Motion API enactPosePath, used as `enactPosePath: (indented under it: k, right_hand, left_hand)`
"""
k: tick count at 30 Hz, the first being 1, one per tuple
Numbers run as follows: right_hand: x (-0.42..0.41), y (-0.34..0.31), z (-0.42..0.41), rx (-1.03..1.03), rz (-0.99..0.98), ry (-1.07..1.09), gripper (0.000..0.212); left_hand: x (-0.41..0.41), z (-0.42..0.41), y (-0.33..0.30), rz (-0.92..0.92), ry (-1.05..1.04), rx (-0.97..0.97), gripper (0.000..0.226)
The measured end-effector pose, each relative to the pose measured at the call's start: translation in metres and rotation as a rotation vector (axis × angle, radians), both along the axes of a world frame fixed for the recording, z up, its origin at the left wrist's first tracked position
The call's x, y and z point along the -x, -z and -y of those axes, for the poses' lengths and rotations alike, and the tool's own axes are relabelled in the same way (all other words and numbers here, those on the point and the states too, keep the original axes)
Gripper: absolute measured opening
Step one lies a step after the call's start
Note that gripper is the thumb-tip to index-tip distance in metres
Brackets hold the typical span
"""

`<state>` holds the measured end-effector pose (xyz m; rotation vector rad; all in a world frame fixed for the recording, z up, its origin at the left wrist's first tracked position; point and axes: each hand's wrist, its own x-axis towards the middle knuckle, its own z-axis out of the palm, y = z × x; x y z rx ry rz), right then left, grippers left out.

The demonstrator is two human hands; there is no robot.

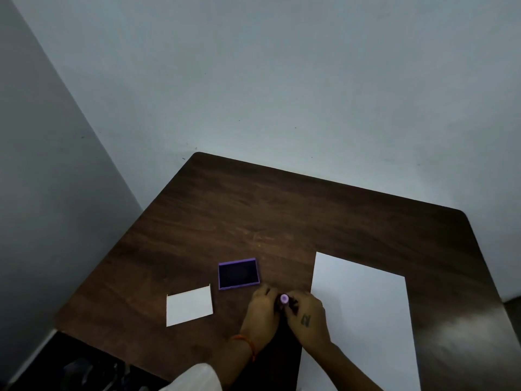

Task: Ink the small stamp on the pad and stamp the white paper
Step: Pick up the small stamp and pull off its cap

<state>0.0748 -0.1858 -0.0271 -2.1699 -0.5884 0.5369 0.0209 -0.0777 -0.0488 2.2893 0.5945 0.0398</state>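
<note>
The stamp (284, 299) is tiny and round, with a light purple top that faces up. It sits between the two hands, low on the surface (282, 221), just in front of the pad (238, 274) and just left of the paper (363, 311). Its dark lower part is mostly hidden by the fingers. The left hand (262, 309) has its fingers curled against the left side of the stamp. The right hand (306, 314) has its fingers closed on the right side of it. So both hands hold the stamp together. The right hand has a small dark mark on its back. The left wrist has an orange band (245, 344), and a white sleeve (197, 378) shows near the bottom.

The pad is a small box with a purple rim and a dark inside, and it lies open. The paper is big, white and plain, and it lies flat on the right. A small white card (189, 309) lies to the left of the pad, apart from it.

The surface is dark brown wood with rounded corners. It stands in a corner of the room, close to pale grey walls (282, 80). The room is dim
</note>
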Motion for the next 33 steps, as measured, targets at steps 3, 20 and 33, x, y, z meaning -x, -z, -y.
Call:
enactPosePath:
  k: [3, 20, 33]
  right_hand:
    - [-0.004, 0.001, 0.0, -0.047, -0.031, 0.015, 0.009]
    - [-0.01, 0.0, -0.01, -0.195, -0.52, 0.323, 0.012]
    - [-0.02, -0.005, -0.006, -0.222, -0.514, 0.211, 0.013]
  left_hand:
    - [0.002, -0.001, -0.004, 0.058, -0.024, 0.047, 0.021]
    - [0.018, -0.023, -0.01, 0.156, -0.125, 0.765, 0.02]
    - [0.019, -0.031, -0.009, 0.149, -0.166, 0.888, 0.025]
